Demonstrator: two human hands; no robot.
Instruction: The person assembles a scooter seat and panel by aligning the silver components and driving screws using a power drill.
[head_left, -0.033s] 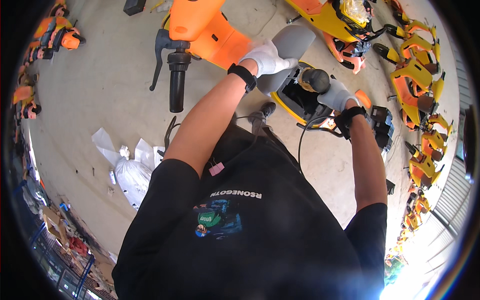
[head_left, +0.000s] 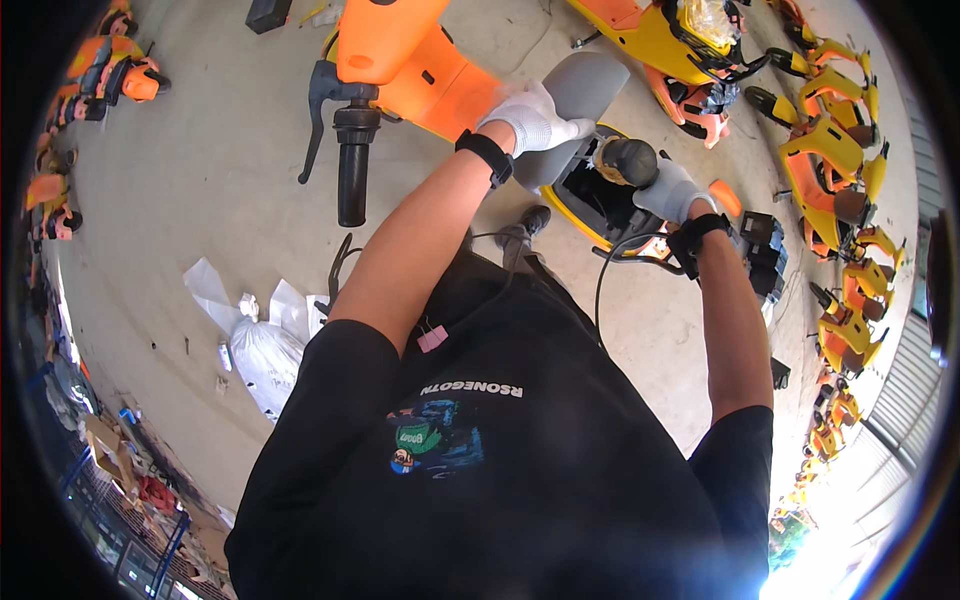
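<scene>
An orange and yellow scooter stands in front of me, its grey seat tipped up. My left hand, in a white glove, grips the near edge of the seat, thumb pointing right. Under the seat is an exposed dark compartment with a yellow rim. My right hand, also gloved, is closed around a power drill with a black rounded end and a tan body, held over the compartment. The drill's tip and most of its grip are hidden.
The scooter's black handlebar grip and brake lever stick out at left. A white plastic sack lies on the concrete floor. Another yellow scooter stands ahead, and several more line the right. Black boxes sit beyond my right wrist.
</scene>
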